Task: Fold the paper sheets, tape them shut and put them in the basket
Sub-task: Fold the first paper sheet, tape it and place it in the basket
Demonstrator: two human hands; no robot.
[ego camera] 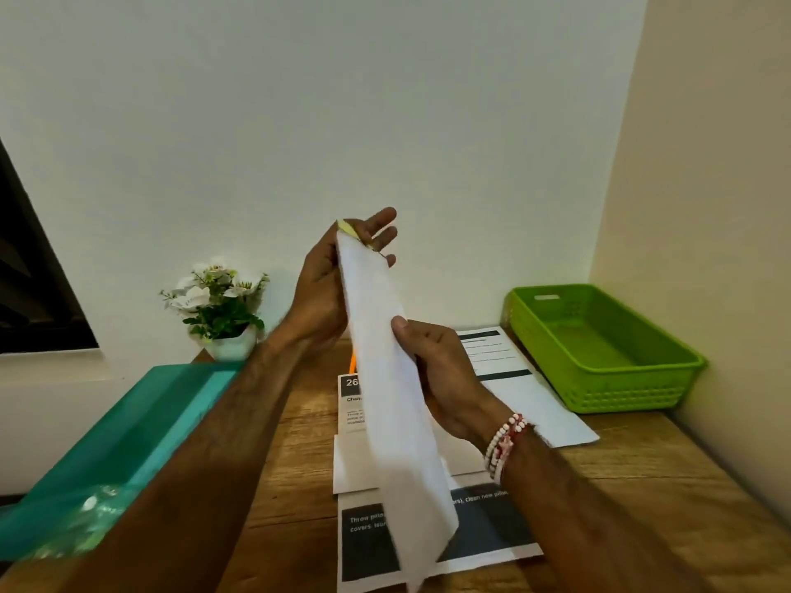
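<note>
A folded paper sheet is held upright above the desk: the left hand pinches its top, where something yellow, perhaps tape, shows; the right hand clasps its middle. Taping seems in hand; sealing, then the empty green basket, comes next.

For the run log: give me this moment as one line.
stage: taping | left hand: holds top of folded sheet, yellowish tape bit at fingers | right hand: grips sheet mid-edge | basket: no sheets visible inside | sheets on table: remaining
</note>
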